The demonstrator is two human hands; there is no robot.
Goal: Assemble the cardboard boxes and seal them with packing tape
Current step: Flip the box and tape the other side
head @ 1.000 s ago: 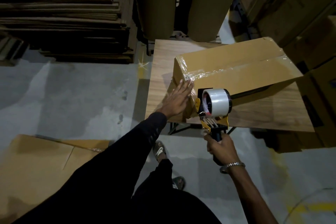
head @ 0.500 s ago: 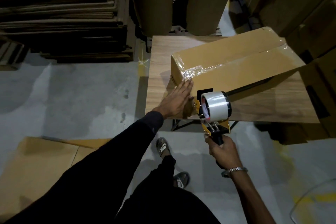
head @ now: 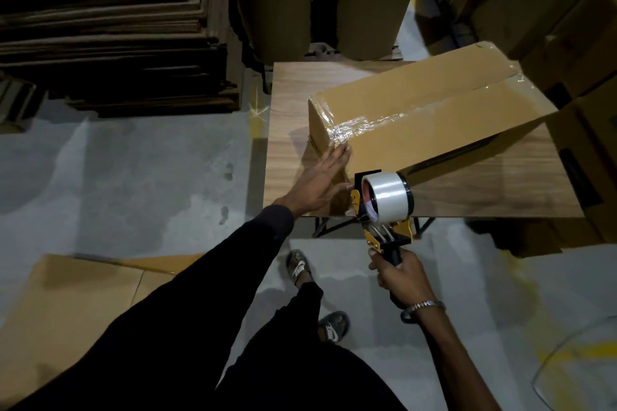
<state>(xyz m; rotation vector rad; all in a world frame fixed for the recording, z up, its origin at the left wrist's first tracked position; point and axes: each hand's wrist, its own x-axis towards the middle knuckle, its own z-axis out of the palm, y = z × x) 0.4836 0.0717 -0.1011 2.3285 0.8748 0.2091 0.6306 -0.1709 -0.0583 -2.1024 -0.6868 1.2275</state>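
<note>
While left hand point(head: 319, 182) stays flat on box point(head: 434, 123) | right hand point(head: 402, 274) fingers still grip dispenser point(head: 384, 207) (unmoved)

1. The box point(head: 434, 117) is set on the tabletop point(head: 290, 130).
2. The tape dispenser point(head: 384, 200) is held at the tabletop's near edge, right of the left hand point(head: 317, 183).
3. Flat cardboard point(head: 83, 304) is laid on the floor, near left.

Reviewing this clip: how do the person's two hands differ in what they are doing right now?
The left hand lies flat with straight fingers, pressing the near end of the cardboard box; the right hand is curled round the handle of the tape dispenser. The left hand reaches over the table; the right hand stays off its near edge. The left arm is sleeved in black; the right wrist wears a bracelet. Both work on the same box end.
</note>
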